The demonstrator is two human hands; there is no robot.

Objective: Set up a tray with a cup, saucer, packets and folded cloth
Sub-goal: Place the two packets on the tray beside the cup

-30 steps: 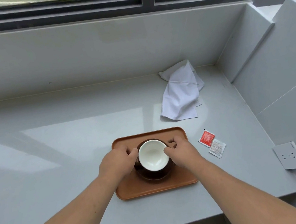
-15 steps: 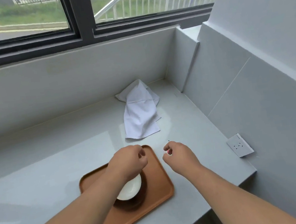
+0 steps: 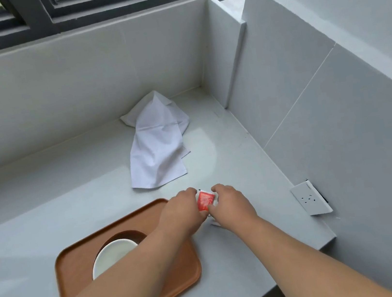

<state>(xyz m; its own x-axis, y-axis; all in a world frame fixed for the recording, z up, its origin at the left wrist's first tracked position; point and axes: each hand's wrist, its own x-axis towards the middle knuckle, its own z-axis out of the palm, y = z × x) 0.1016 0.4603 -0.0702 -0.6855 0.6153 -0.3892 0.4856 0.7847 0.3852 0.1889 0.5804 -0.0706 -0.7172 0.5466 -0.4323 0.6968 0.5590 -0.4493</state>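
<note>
- Hands come together on a red packet, which sits right between them, just past the far right corner of the tray.
- The left hand has curled fingers that pinch the left edge of the red packet.
- The right hand has curled fingers that pinch its right edge.
- I cannot tell if the red packet is lifted up or lies flat on the desk.
- A bit of a white packet peeks out from under the right hand. Most of it is hidden.
- The brown tray lies on the desk under the left arm, nearer than the hands and to their left.
- A dark saucer is on the tray, and a white cup stands on the saucer. The left arm covers part of both.
- A white cloth lies in a loose, crumpled heap on the desk beyond the hands, apart from them.
- A white wall socket is on the wall to the right of the right hand.
- A dark window frame runs along the top, far beyond the hands.
</note>
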